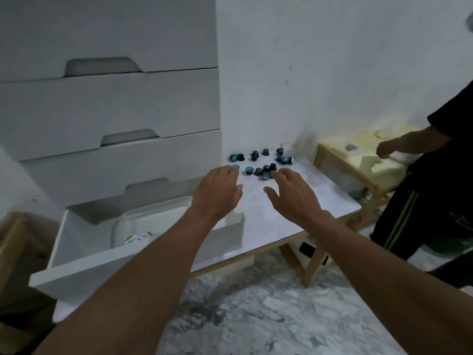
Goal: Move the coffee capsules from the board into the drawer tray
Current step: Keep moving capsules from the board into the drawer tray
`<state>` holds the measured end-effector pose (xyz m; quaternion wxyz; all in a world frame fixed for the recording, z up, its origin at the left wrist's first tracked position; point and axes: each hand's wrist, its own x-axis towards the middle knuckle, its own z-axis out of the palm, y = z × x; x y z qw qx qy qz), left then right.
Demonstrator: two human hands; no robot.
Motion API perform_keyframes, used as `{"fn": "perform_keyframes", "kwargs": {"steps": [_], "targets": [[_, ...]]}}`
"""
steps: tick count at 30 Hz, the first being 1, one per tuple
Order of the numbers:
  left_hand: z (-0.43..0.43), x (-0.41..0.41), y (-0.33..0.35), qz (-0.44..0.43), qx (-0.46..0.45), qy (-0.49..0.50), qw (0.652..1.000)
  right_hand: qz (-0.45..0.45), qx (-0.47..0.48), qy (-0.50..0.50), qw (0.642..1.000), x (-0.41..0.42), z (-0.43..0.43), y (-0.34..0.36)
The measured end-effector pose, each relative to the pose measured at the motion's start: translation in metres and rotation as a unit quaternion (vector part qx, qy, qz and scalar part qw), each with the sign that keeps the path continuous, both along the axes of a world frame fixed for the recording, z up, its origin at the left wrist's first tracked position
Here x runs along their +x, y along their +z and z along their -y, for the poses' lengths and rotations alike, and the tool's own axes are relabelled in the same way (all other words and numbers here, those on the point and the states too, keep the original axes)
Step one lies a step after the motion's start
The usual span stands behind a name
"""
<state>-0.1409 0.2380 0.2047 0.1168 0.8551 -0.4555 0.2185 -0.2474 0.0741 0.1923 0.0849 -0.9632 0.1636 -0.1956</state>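
Note:
Several dark coffee capsules with blue lids lie scattered at the far end of a pale marbled board. My left hand hovers palm down over the board, fingers apart, its fingertips at the nearest capsule on the left. My right hand is spread open too, fingertips reaching the middle cluster of capsules. Neither hand holds anything. To the left, the bottom drawer stands pulled out, with a white tray inside it holding small packets; my left forearm hides part of it.
A white drawer unit with closed upper drawers rises at the left. The board rests on a wooden stool frame. Another person in dark clothes stands at the right, a hand over a second wooden stool. A wooden piece sits at far left.

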Motion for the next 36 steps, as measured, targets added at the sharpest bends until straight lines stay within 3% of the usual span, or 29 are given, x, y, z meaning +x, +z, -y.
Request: {"fn": "perform_keyframes", "kwargs": {"steps": [8, 15, 28, 36], "targets": [[0.134, -0.001, -0.024, -0.067, -0.035, 0.024, 0.997, -0.049, 0.032, 0.011, 0.998, 0.006, 0.135, -0.019], [0.203, 0.003, -0.049, -0.116, -0.017, 0.077, 0.99, -0.083, 0.05, 0.062, 0.993, 0.025, 0.221, -0.032], [0.269, 0.093, -0.114, -0.181, 0.032, 0.116, 0.976, -0.132, 0.098, 0.098, 0.982, 0.124, 0.285, -0.091], [0.305, 0.166, -0.154, -0.279, 0.052, 0.113, 0.952, -0.197, 0.139, 0.122, 0.963, 0.203, 0.304, -0.128]]}}
